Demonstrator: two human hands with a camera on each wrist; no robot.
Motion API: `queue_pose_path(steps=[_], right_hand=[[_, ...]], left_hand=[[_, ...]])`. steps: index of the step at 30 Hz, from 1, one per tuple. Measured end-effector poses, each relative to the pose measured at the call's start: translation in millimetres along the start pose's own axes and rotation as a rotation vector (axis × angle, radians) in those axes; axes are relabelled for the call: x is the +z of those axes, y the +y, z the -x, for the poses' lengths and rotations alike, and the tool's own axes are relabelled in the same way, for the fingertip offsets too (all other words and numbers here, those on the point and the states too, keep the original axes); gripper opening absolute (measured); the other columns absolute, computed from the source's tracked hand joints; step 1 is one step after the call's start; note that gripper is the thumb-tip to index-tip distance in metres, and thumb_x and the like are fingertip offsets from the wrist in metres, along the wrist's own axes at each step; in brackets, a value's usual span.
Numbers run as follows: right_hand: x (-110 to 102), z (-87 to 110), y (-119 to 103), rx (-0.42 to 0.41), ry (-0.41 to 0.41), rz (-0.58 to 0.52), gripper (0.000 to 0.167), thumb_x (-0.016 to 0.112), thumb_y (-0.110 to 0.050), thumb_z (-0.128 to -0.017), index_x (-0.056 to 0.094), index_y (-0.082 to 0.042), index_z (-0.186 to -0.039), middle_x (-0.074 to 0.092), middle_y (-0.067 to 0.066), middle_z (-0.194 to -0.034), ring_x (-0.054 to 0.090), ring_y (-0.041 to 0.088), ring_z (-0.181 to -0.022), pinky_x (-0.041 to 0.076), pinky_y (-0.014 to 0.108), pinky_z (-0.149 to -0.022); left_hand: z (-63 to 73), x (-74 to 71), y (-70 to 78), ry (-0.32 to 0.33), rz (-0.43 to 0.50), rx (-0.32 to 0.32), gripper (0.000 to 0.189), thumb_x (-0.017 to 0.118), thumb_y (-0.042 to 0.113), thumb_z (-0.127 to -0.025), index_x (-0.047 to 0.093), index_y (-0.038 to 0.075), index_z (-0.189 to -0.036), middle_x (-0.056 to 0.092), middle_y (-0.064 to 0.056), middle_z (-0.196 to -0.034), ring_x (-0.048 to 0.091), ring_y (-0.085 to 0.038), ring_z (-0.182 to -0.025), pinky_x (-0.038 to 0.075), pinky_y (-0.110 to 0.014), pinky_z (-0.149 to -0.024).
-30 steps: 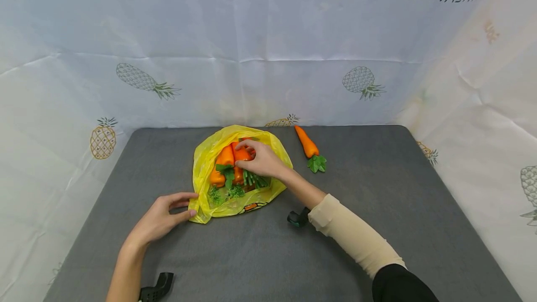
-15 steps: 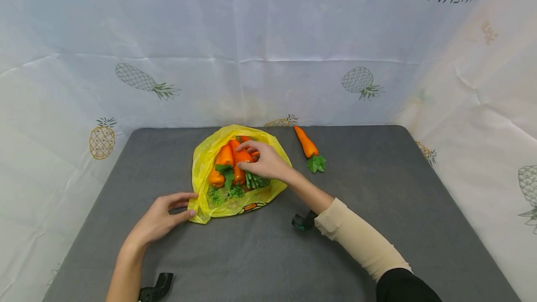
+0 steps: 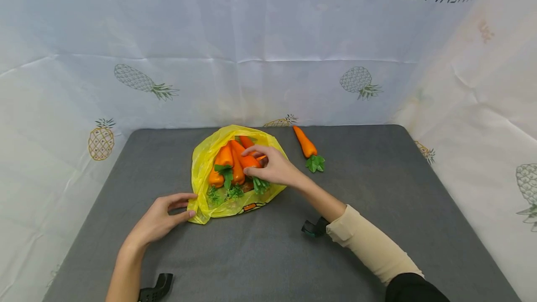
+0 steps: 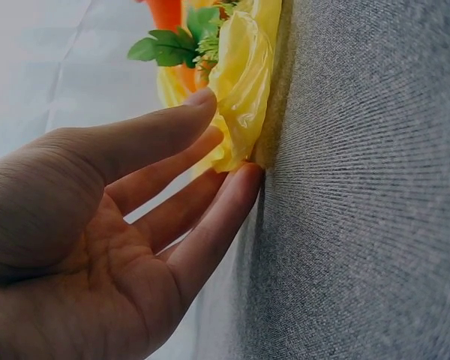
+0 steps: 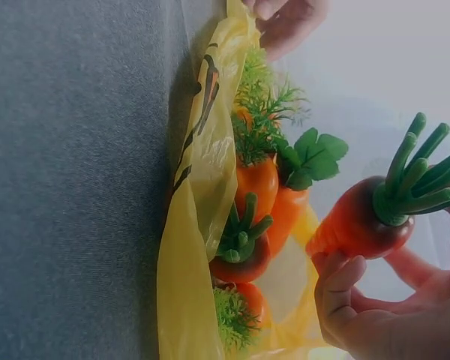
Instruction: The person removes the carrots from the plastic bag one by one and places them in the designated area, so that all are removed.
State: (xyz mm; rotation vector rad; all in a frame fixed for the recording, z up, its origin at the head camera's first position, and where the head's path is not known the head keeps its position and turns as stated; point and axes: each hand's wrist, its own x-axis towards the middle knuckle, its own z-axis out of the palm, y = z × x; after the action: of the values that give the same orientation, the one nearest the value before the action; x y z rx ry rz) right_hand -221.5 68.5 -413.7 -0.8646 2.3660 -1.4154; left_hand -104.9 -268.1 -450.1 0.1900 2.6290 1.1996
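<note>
Carrot (image 5: 356, 225) between the right fingers (image 5: 341, 283), over the yellow bag (image 5: 186, 281)

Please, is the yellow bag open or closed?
Open: the yellow bag has its mouth spread wide, and several carrots show inside it.

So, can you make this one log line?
left hand: holds edge of yellow plastic bag; right hand: holds green-stemmed carrot; in bag: more carrots; on gray table: leafy-topped carrot

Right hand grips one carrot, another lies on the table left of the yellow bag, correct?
Side's wrong: the loose carrot lies right of the yellow bag, as the head view shows. The right hand does grip another carrot.
</note>
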Motion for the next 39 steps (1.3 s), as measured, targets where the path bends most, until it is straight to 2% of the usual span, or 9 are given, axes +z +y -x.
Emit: queue_pose_path(steps=[6, 11, 17, 20, 24, 27, 29, 34, 39], right_hand=[[-3.9, 11.2, -6.3, -0.004, 0.010, 0.013, 0.042, 0.074, -0.028, -0.101, 0.069, -0.015, -0.141, 0.071, 0.013, -0.141, 0.072, 0.024, -0.107, 0.056, 0.032, -0.080], [-7.9, 18.9, -12.8, 0.005, 0.026, 0.053, 0.042, 0.077, -0.030, -0.100, 0.070, -0.020, -0.141, 0.071, 0.012, -0.141, 0.063, 0.017, -0.079, 0.049, 0.028, -0.070], [-14.7, 26.4, -20.8, -0.031, 0.031, 0.056, 0.041, 0.076, -0.027, -0.101, 0.070, -0.018, -0.141, 0.072, 0.012, -0.141, 0.058, 0.018, -0.074, 0.047, 0.026, -0.068], [-19.1, 29.2, -22.7, -0.054, 0.046, 0.060, 0.042, 0.076, -0.026, -0.100, 0.070, -0.017, -0.141, 0.072, 0.009, -0.140, 0.066, 0.020, -0.088, 0.050, 0.028, -0.070], [-26.3, 33.1, -23.6, -0.060, 0.065, 0.053, 0.043, 0.078, -0.024, -0.099, 0.070, -0.016, -0.141, 0.072, 0.007, -0.142, 0.069, 0.024, -0.121, 0.055, 0.034, -0.078], [-32.5, 36.2, -23.7, -0.051, 0.080, 0.044, 0.044, 0.078, -0.023, -0.099, 0.070, -0.016, -0.141, 0.072, 0.007, -0.141, 0.068, 0.027, -0.125, 0.057, 0.034, -0.081], [-36.8, 37.9, -23.5, -0.047, 0.089, 0.035, 0.043, 0.078, -0.021, -0.099, 0.070, -0.015, -0.141, 0.071, 0.009, -0.141, 0.069, 0.028, -0.119, 0.055, 0.032, -0.079], [-50.0, 41.9, -21.5, -0.047, 0.112, 0.025, 0.042, 0.077, -0.019, -0.100, 0.069, -0.014, -0.142, 0.071, 0.011, -0.141, 0.063, 0.026, -0.087, 0.046, 0.026, -0.071], [-66.9, 45.0, -18.2, -0.054, 0.141, 0.032, 0.041, 0.077, -0.018, -0.102, 0.069, -0.013, -0.142, 0.072, 0.012, -0.140, 0.064, 0.023, -0.087, 0.048, 0.027, -0.073]], left_hand=[[-0.3, -0.2, -0.1, 0.001, -0.001, -0.004, 0.048, 0.079, 0.022, -0.101, 0.069, 0.003, -0.144, 0.069, -0.025, -0.145, 0.069, -0.043, -0.131, 0.061, -0.054, -0.100], [-0.1, -0.3, 0.1, -0.004, 0.003, -0.020, 0.048, 0.079, 0.023, -0.101, 0.069, 0.004, -0.144, 0.069, -0.024, -0.145, 0.068, -0.043, -0.132, 0.061, -0.054, -0.101], [0.1, -0.4, 0.8, -0.006, 0.012, -0.032, 0.047, 0.079, 0.024, -0.101, 0.069, 0.005, -0.144, 0.070, -0.023, -0.146, 0.068, -0.043, -0.133, 0.062, -0.053, -0.101], [0.2, -1.0, 0.9, -0.007, 0.012, -0.027, 0.048, 0.080, 0.025, -0.101, 0.070, 0.005, -0.143, 0.070, -0.023, -0.145, 0.068, -0.043, -0.133, 0.062, -0.053, -0.101], [-0.3, -0.8, 0.3, -0.009, 0.016, -0.032, 0.048, 0.079, 0.026, -0.101, 0.069, 0.006, -0.144, 0.069, -0.023, -0.146, 0.068, -0.043, -0.134, 0.061, -0.055, -0.103], [-1.1, -0.1, 0.2, -0.007, 0.017, -0.034, 0.047, 0.079, 0.025, -0.102, 0.069, 0.006, -0.144, 0.069, -0.023, -0.147, 0.067, -0.043, -0.134, 0.060, -0.056, -0.104], [-1.1, 0.2, 0.1, -0.008, 0.014, -0.034, 0.047, 0.079, 0.024, -0.102, 0.069, 0.006, -0.144, 0.069, -0.023, -0.147, 0.067, -0.043, -0.134, 0.060, -0.056, -0.104], [-0.5, -0.2, 0.8, -0.005, 0.004, -0.034, 0.048, 0.079, 0.026, -0.102, 0.069, 0.005, -0.144, 0.069, -0.023, -0.146, 0.068, -0.043, -0.133, 0.061, -0.055, -0.103], [-0.7, -0.6, 1.4, -0.004, 0.009, -0.034, 0.048, 0.079, 0.026, -0.101, 0.069, 0.005, -0.144, 0.069, -0.023, -0.147, 0.068, -0.043, -0.133, 0.060, -0.056, -0.104]])
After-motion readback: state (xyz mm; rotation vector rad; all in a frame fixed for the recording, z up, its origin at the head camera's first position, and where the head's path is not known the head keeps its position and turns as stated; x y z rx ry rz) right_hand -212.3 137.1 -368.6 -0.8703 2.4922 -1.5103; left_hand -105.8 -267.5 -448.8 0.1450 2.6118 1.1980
